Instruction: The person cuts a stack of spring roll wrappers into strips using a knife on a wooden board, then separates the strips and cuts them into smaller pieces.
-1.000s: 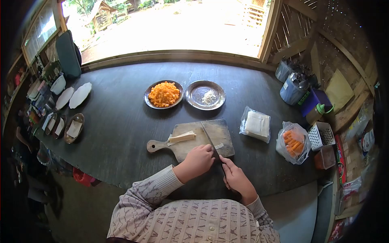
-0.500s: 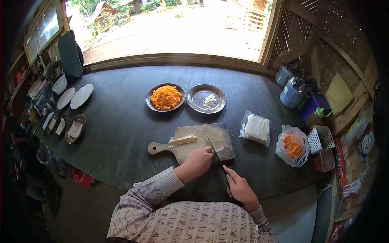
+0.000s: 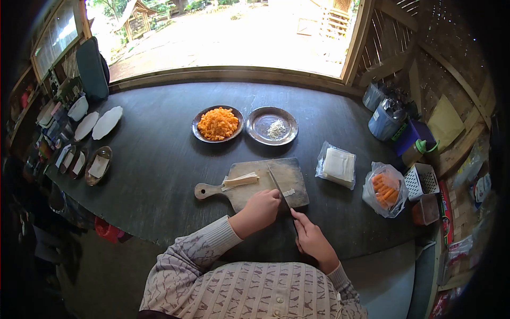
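Note:
A wooden cutting board [image 3: 247, 199] with a handle lies in front of me. My right hand [image 3: 316, 242] is closed around the handle of a knife [image 3: 280, 190], whose blade points away from me across the board. My left hand [image 3: 258, 212] rests on the board's near part, fingers curled together close to the left of the blade; what they pinch is hidden. A stack of pale, thin strips [image 3: 241, 181] lies on the board's left side. Right of the blade are small pale cut pieces [image 3: 288, 192].
Beyond the board stand a plate of diced orange food [image 3: 218, 124] and a plate [image 3: 257, 130] holding pale shreds. To the right are a pack of square white sheets [image 3: 339, 165] and a bag of orange pieces [image 3: 386, 191]. Several dishes [image 3: 99, 166] stand left.
The camera view has shifted slightly. Both hands and the knife keep almost the same place over the board, and the strips and cut pieces look unchanged.

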`<state>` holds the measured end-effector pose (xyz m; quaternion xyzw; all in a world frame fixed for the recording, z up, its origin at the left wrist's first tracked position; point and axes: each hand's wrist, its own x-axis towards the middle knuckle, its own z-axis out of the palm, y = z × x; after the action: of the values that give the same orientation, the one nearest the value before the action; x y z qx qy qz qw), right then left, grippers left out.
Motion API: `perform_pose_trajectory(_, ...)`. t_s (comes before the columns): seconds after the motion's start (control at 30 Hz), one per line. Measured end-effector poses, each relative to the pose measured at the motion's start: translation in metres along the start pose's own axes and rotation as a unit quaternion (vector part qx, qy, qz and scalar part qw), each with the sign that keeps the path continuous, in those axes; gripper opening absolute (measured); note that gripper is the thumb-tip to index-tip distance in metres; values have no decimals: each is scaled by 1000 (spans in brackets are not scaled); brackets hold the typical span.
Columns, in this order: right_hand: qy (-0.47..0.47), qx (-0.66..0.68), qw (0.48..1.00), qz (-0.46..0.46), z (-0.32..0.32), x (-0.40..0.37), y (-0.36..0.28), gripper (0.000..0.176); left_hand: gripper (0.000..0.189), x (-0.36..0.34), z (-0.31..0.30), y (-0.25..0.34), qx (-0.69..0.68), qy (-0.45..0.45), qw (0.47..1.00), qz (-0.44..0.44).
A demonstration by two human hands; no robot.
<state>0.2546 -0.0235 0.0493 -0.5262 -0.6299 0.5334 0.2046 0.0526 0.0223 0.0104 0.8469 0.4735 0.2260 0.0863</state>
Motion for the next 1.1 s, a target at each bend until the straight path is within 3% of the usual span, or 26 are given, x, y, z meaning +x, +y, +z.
perform_pose_trajectory(0.43, -2, 31, 999, 12, 0, -10, 2, 39, 15, 0, 2, -3, -55, -4, 998, -5)
perform_pose_trajectory(0.83, 3, 8, 1000, 1, 4, 9, -3, 38, 10, 3, -4, -1, -6, -16, 1000, 1)
perform_pose_trajectory(1.1, -11, 31, 999, 19, -2, -7, -2, 39, 13, 4, -7, -5, -65, -16, 998, -4)
